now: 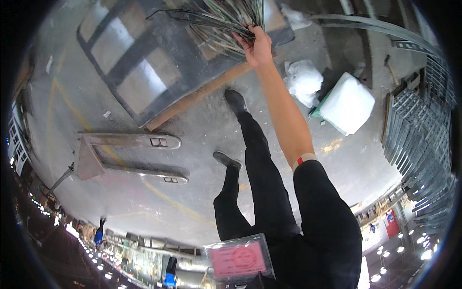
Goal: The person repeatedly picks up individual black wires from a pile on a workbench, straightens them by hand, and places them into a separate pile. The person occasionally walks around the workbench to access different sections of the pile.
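Note:
My right hand [258,48] reaches far forward at the top of the head view, with its fingers curled round a loose bundle of long, thin grey-green strips [226,21]. The strips fan out to the left and run past the top edge; whether they are plastic or metal I cannot tell. Beneath them lies a large dark panel with pale brown rectangles [144,79], edged on the near side by a wooden beam [192,98]. My left hand is out of view.
A pallet jack [130,139] stands at the left with its forks toward my feet. On the right are a white plastic bag [304,79], a white wrapped block [347,103], a hammer-like tool [392,70] and stacked metal channels [418,130]. Distant people wear blue.

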Demonstrator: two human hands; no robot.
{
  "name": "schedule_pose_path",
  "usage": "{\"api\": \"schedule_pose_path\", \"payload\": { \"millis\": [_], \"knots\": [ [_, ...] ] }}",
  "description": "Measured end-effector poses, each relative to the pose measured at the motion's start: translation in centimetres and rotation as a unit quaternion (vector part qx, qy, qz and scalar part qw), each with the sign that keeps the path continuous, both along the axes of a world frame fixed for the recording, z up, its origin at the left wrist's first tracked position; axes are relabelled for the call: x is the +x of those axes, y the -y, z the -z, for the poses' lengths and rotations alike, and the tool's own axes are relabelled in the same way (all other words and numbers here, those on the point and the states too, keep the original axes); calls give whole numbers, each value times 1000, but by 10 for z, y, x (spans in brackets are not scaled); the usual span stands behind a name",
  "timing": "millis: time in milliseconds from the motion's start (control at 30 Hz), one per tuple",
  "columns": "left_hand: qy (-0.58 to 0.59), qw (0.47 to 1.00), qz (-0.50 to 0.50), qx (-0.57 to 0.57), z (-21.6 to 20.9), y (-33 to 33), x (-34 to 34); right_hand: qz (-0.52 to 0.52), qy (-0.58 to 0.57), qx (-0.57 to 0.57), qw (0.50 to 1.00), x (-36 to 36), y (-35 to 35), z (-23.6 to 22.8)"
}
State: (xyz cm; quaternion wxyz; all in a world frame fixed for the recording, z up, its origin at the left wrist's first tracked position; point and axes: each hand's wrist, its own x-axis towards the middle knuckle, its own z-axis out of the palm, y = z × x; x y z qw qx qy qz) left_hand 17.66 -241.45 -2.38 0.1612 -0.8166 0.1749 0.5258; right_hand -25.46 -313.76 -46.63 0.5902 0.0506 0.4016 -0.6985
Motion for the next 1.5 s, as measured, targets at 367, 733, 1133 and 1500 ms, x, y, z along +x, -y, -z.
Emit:
{"api": "schedule_pose_path", "payload": {
  "millis": [367, 733, 1133, 1500],
  "knots": [
    [108, 979, -127, 114, 37, 208, -37, 134, 40, 255, 957, 23, -57, 262],
    [89, 979, -179, 35, 30, 189, -51, -295, -322, 541, 719, -6, -125, 158],
    [46, 925, -324, -196, 47, 18, -90, -608, -624, 226, 436, -68, -308, -55],
    [109, 767, -562, -291, 60, -394, -246, -666, -709, -153, 172, 47, -463, -155]
  ]
}}
